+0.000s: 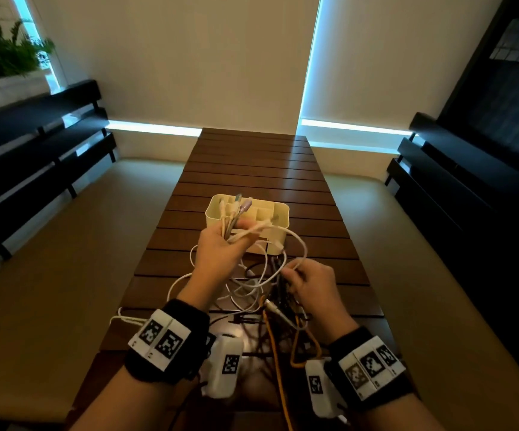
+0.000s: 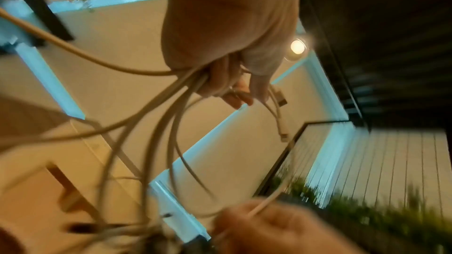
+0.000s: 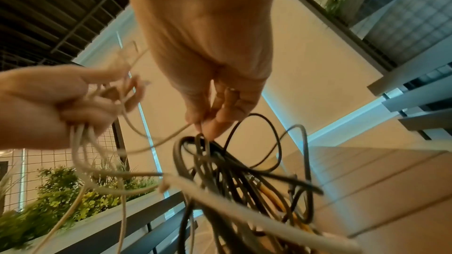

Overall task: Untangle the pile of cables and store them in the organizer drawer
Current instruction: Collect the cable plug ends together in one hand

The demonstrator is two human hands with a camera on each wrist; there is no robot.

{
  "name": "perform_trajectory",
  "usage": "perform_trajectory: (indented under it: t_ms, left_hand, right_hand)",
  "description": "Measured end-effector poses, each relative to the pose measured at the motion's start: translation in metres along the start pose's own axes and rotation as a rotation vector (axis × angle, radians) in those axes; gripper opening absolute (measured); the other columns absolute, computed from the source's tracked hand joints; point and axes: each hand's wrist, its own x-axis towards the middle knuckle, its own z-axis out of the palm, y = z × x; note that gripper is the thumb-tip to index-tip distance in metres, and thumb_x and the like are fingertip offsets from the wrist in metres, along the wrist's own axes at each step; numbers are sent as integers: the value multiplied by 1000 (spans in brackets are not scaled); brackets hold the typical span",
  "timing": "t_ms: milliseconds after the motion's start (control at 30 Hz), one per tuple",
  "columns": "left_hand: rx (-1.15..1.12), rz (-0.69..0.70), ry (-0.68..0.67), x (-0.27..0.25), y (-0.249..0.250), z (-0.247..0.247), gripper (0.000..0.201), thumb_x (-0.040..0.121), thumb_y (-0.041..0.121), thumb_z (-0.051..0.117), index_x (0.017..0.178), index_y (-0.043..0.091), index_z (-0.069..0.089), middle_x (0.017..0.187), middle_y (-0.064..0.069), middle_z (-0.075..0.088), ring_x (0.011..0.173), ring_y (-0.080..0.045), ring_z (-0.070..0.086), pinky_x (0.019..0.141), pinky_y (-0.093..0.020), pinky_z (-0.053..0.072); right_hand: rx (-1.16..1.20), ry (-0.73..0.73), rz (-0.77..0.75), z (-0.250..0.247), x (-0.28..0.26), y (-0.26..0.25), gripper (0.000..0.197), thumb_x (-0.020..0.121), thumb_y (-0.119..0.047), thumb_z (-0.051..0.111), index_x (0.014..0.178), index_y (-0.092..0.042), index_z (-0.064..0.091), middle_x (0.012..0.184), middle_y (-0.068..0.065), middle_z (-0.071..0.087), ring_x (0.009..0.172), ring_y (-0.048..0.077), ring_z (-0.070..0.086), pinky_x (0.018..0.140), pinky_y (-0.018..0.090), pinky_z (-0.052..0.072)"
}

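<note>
Cables (image 1: 261, 284): white, black and orange strands, thoroughly knotted.

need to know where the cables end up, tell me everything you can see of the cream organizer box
The organizer box looks like cream plastic with rounded corners, open-topped and split by inner dividers into several compartments. It stands upright on the slatted wooden table, beyond the left hand, whose white cables hide its near-left part.

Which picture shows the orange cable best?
The head view: the thin orange cable runs in a clear loop and a long strand through the tangle under the right hand. The right wrist view shows only short orange bits behind dark cables. The left wrist view shows none of it.
</note>
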Motion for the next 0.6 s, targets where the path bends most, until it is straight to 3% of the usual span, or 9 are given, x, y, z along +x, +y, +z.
perform_trajectory:
  t_ms: [33, 100, 133, 200, 267, 367, 467, 533, 600]
  left_hand:
    - [59, -8, 52, -1, -9, -1, 23, 75, 15, 77, 95, 22, 70, 89, 4, 71, 79, -8, 66, 69, -22, 52]
    - [222, -48, 213, -3, -28, -4, 38, 70, 22, 83, 104, 27, 67, 93, 8, 65, 88, -9, 63, 70, -20, 47]
    - [289, -80, 299, -6, -36, -4, 44, 69, 25, 83, 109, 28, 65, 95, 8, 62, 90, -9, 60, 72, -20, 46]
    - [280, -150, 420, -10, -53, -4, 58, 67, 26, 84, 120, 23, 61, 110, 1, 59, 102, -16, 58, 84, -29, 46]
    - [148, -172, 454, -14, -60, 0, 61, 65, 23, 86, 120, 23, 59, 115, 0, 59, 107, -19, 57, 87, -33, 47]
    - [41, -157, 341, -22, -61, 11, 62, 67, 19, 84, 122, 26, 58, 107, 3, 62, 99, -16, 59, 84, -32, 50]
    - [85, -128, 38, -26, -61, 22, 62, 71, 15, 81, 127, 25, 57, 92, 2, 61, 84, -13, 61, 78, -25, 54]
    - [209, -116, -77, -29, -64, 30, 44, 72, 21, 82, 111, 22, 64, 84, 8, 62, 79, -8, 61, 70, -17, 50]
    - [276, -113, -89, -28, -67, 35, 30, 71, 26, 82, 95, 28, 64, 84, 10, 64, 81, -10, 63, 71, -20, 50]
  right_hand:
    - [20, 122, -22, -3, 0, 0, 12, 88, -15, 60, 78, -15, 66, 70, -6, 60, 64, 6, 57, 59, 21, 47]
    - [99, 352, -65, -7, 0, -6, 13, 90, -15, 57, 79, -13, 64, 68, -5, 58, 59, 3, 54, 55, 16, 44]
    - [124, 365, -67, -8, 0, -9, 14, 91, -16, 56, 78, -14, 62, 66, -6, 57, 56, 2, 53, 54, 14, 43]
    - [79, 210, -55, -9, 1, -14, 18, 92, -19, 54, 76, -16, 61, 63, -7, 57, 52, 3, 53, 54, 19, 45]
    - [102, 258, -28, -13, 5, -12, 19, 93, -21, 52, 76, -17, 59, 63, -5, 57, 51, 6, 52, 51, 20, 46]
    - [213, 275, 40, -21, 10, -12, 20, 93, -23, 51, 75, -19, 58, 62, -5, 57, 48, 3, 50, 47, 15, 42]
    - [237, 213, 31, -21, 10, -17, 21, 93, -23, 51, 77, -15, 60, 60, -5, 55, 46, 1, 49, 47, 15, 41]
    - [267, 161, 1, -22, 9, -22, 21, 93, -23, 51, 77, -13, 61, 58, -5, 55, 48, 3, 48, 48, 20, 43]
    - [284, 95, -3, -20, 7, -24, 22, 94, -22, 51, 77, -13, 62, 56, -7, 53, 48, 5, 47, 48, 22, 40]
